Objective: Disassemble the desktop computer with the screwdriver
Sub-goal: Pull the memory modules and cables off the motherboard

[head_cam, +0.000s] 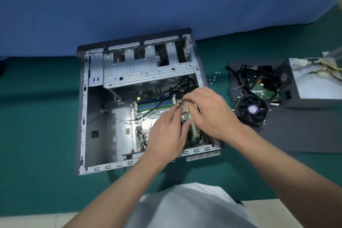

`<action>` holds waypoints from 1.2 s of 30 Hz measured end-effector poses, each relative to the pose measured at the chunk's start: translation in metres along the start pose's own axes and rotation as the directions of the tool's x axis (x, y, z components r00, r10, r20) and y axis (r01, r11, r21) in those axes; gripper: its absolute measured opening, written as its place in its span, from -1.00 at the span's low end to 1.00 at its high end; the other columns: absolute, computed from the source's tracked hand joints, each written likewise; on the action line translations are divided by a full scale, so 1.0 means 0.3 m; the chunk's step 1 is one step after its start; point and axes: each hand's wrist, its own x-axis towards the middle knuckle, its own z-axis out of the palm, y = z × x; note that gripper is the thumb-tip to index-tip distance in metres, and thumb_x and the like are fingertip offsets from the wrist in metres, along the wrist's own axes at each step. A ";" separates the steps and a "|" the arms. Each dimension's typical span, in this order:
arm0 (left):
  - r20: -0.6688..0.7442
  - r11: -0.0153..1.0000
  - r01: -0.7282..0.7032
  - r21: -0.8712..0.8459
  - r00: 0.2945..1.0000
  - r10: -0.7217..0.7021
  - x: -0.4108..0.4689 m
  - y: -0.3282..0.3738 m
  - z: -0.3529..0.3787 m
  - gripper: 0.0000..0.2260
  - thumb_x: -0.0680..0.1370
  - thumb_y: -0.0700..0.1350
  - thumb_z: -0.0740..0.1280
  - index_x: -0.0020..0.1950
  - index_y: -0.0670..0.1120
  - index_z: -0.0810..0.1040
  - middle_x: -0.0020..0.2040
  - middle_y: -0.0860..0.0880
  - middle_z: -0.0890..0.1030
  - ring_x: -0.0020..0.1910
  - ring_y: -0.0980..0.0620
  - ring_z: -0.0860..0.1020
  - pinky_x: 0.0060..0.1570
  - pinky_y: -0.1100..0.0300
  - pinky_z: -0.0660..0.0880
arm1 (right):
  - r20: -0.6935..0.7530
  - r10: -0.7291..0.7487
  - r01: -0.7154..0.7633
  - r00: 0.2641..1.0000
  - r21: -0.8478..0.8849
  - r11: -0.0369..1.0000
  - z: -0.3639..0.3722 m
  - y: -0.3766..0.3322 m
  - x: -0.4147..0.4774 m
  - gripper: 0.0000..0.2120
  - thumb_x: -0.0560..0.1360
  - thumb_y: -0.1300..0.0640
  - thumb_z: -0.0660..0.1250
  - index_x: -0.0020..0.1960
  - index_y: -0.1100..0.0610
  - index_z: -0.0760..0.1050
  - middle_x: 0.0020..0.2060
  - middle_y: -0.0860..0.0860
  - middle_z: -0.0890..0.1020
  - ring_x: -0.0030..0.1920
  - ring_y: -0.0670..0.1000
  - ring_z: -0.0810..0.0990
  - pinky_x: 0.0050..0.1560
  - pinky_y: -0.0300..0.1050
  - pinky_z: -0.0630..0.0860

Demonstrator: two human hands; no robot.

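**Computer case** (pixel 81 116): lies open on its side on the green table (pixel 37 116), mid-scene, its far edge against a blue backdrop. A bare metal drive cage (pixel 148 68) fills the far part.

**Motherboard** (pixel 148 111): seated in the right half of the case, with blue and green memory slots (pixel 157 103) showing. A thin black cable (pixel 120 118) runs from the left of the case floor across the board towards the hands.

**Left hand** (pixel 166 131): reaches into the case over the near part of the board. Its fingers are nearly straight and close together, the thumb held apart to the right. The fingertips touch the cable's end beside the memory slots.

**Right hand** (pixel 209 109): enters from the right, above the board. Its fingers are bent down, and their tips meet those of the left hand. This spot is blurred, so a pinch on the cable cannot be told.

**Removed parts**:
- Loose screws (pixel 214 77) lie on the table just right of the case.
- A dark mat (pixel 296 135) further right carries a fan (pixel 252 110), a bundle of black cables (pixel 257 74) and a grey power supply (pixel 314 83).
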 end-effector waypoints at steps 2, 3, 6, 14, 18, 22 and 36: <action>0.028 0.995 -0.098 -0.007 0.995 0.098 0.030 0.084 0.029 -0.44 0.64 0.20 -0.09 0.55 -0.08 0.15 0.54 -0.06 0.20 0.48 -0.02 0.21 0.45 0.08 0.14 | -0.245 0.208 -0.182 0.947 0.124 0.975 -0.033 0.079 -0.049 -0.90 0.50 0.27 0.32 -0.04 0.22 0.60 -0.16 0.06 0.64 -0.14 0.01 0.56 -0.02 -0.15 0.47; 0.041 0.992 -0.129 -0.003 0.991 0.129 0.043 0.122 0.045 -0.42 0.64 0.21 -0.12 0.56 -0.08 0.09 0.57 -0.05 0.12 0.51 -0.01 0.14 0.47 0.09 0.09 | -0.258 0.335 -0.300 0.906 0.167 0.939 -0.038 0.128 -0.072 -0.90 0.50 0.29 0.32 -0.05 0.22 0.60 -0.17 0.08 0.64 -0.17 0.03 0.57 -0.05 -0.13 0.47; 0.061 0.984 -0.171 0.043 0.984 0.168 0.063 0.190 0.082 -0.42 0.64 0.20 -0.14 0.58 -0.09 0.01 0.59 -0.04 -0.01 0.54 -0.01 0.05 0.50 0.06 0.05 | -0.005 0.609 -0.603 0.793 0.123 0.788 -0.004 0.263 -0.146 -0.87 0.52 0.27 0.28 0.00 0.22 0.60 -0.11 0.13 0.67 -0.08 0.14 0.61 0.02 -0.04 0.49; 0.046 0.987 -0.138 0.081 0.990 0.134 0.067 0.181 0.106 -0.45 0.63 0.20 -0.10 0.58 0.00 0.01 0.59 0.06 -0.05 0.52 0.03 0.12 0.48 0.06 0.11 | 0.258 0.534 -0.466 0.805 -0.283 0.839 0.151 0.279 -0.197 -0.79 0.47 0.35 0.27 0.09 0.23 0.46 0.05 0.16 0.54 0.00 0.24 0.60 -0.11 0.02 0.50; 0.048 0.990 -0.126 0.059 0.991 0.123 0.068 0.185 0.106 -0.44 0.62 0.20 -0.06 0.58 0.00 0.06 0.59 0.08 -0.03 0.50 0.01 0.19 0.45 0.03 0.18 | 0.422 0.503 -0.465 0.755 -0.197 0.863 0.186 0.288 -0.189 -0.89 0.43 0.37 0.25 -0.14 0.18 0.41 -0.08 0.18 0.57 -0.04 0.24 0.60 -0.23 -0.05 0.39; 0.028 0.991 -0.123 0.050 0.992 0.122 0.070 0.183 0.111 -0.45 0.62 0.19 -0.03 0.57 0.00 0.08 0.59 0.09 -0.02 0.48 0.03 0.21 0.42 0.02 0.22 | 0.443 0.547 -0.495 0.711 -0.238 0.836 0.191 0.303 -0.199 -0.87 0.45 0.32 0.25 -0.02 0.20 0.50 -0.03 0.20 0.61 0.02 0.25 0.60 -0.19 -0.04 0.42; 0.030 0.990 -0.136 0.030 0.990 0.135 0.066 0.178 0.106 -0.44 0.62 0.20 -0.04 0.58 0.01 0.05 0.59 0.11 -0.05 0.48 0.05 0.19 0.42 0.06 0.18 | 0.401 0.626 -0.529 0.669 -0.336 0.779 0.220 0.289 -0.185 -0.82 0.50 0.26 0.19 -0.05 0.18 0.56 -0.04 0.14 0.63 -0.01 0.17 0.63 -0.20 -0.11 0.39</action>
